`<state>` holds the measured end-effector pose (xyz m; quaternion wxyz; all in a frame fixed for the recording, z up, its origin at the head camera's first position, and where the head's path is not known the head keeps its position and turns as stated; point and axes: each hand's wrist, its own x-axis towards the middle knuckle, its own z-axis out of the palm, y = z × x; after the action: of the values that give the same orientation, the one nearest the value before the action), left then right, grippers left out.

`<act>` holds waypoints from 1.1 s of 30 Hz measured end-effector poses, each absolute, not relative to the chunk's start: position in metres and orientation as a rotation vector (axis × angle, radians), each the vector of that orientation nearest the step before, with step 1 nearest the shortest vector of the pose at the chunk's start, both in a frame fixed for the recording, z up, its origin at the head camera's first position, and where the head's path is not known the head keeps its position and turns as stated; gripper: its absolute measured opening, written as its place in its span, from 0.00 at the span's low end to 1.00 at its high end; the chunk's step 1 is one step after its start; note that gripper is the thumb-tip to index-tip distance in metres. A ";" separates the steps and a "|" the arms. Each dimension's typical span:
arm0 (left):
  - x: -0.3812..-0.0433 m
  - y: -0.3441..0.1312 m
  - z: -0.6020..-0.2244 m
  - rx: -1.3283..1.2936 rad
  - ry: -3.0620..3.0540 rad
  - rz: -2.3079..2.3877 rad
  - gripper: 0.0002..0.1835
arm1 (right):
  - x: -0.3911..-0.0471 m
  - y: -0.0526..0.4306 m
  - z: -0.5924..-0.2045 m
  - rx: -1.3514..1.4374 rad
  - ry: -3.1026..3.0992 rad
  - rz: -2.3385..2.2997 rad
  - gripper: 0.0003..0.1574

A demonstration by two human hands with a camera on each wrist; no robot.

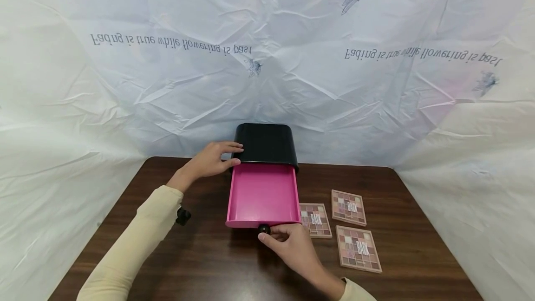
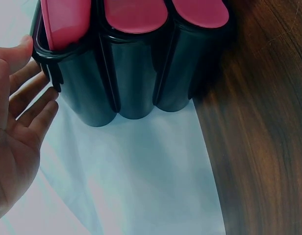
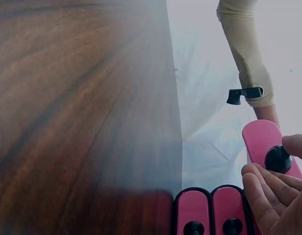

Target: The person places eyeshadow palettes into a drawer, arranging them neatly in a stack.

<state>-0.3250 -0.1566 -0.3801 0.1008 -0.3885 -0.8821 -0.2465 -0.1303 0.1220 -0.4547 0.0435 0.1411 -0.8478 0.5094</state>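
Note:
A black drawer unit (image 1: 267,143) with pink drawers stands at the back of the table. Its top drawer (image 1: 263,194) is pulled out, and no items show inside. My left hand (image 1: 213,159) steadies the unit's left side, fingers fairly straight against the black casing. In the left wrist view, that hand (image 2: 16,122) touches the casing's edge. At the drawer's front, my right hand (image 1: 292,247) pinches the round black knob (image 1: 264,229) between thumb and fingers. The right wrist view shows this knob (image 3: 278,159) too, above two shut lower drawers (image 3: 192,210).
Right of the drawer unit lie three eyeshadow palettes marked "BACK": one partly behind the drawer (image 1: 316,220), a far one (image 1: 349,207) and a near one (image 1: 358,248). A pale printed sheet (image 1: 267,82) hangs behind the dark wooden table (image 1: 200,254).

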 end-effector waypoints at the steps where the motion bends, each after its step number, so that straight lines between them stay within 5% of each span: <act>1: -0.325 -0.157 -0.380 -1.148 -2.607 -0.729 0.23 | -0.130 0.122 -0.455 0.434 -2.587 1.559 0.22; 15: -0.326 -0.156 -0.380 -1.156 -2.598 -0.732 0.23 | -0.126 0.131 -0.453 0.425 -2.651 1.506 0.24; 24: -0.327 -0.158 -0.381 -1.143 -2.593 -0.749 0.23 | -0.115 0.163 -0.427 0.603 -2.468 1.455 0.14; 33: -0.325 -0.156 -0.380 -1.146 -2.596 -0.752 0.23 | -0.120 0.221 -0.415 0.799 -2.328 1.034 0.32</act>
<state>-0.3246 -0.1564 -0.3803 0.1025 -0.3882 -0.8796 -0.2549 -0.1199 0.2211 -0.4153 0.2336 0.2911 -0.8479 0.3765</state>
